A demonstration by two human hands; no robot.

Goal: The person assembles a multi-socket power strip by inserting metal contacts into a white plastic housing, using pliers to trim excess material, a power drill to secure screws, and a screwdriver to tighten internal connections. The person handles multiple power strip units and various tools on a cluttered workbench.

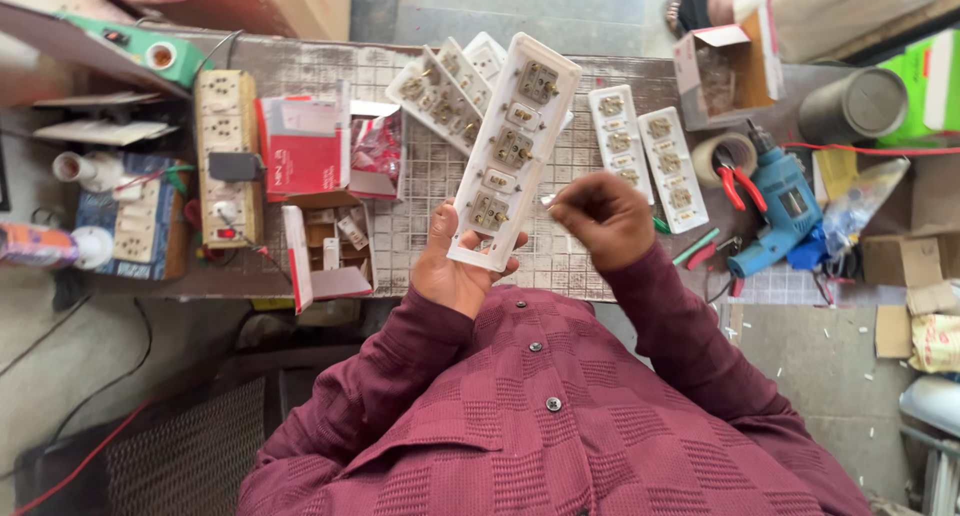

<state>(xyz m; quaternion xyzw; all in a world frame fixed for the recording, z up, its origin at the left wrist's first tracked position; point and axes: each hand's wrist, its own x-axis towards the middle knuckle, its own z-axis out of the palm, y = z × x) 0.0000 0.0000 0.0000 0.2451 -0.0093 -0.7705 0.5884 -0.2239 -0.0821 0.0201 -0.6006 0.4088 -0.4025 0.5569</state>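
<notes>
My left hand (pixel 452 268) grips the near end of a long white extension-board panel (pixel 515 146), held up over the workbench with its brass socket parts and switch backs facing me. My right hand (pixel 600 218) hovers just right of the panel with its fingertips pinched on a tiny pale piece (pixel 548 202), too small to identify. Both arms are in maroon sleeves.
More white socket panels (pixel 445 91) (pixel 648 151) lie on the tiled bench (pixel 415 186). At right are a blue drill (pixel 780 211), red pliers (pixel 738 184), a tape roll and an open carton (pixel 725 66). At left are a yellowed power strip (pixel 228 156) and small boxes (pixel 320 241).
</notes>
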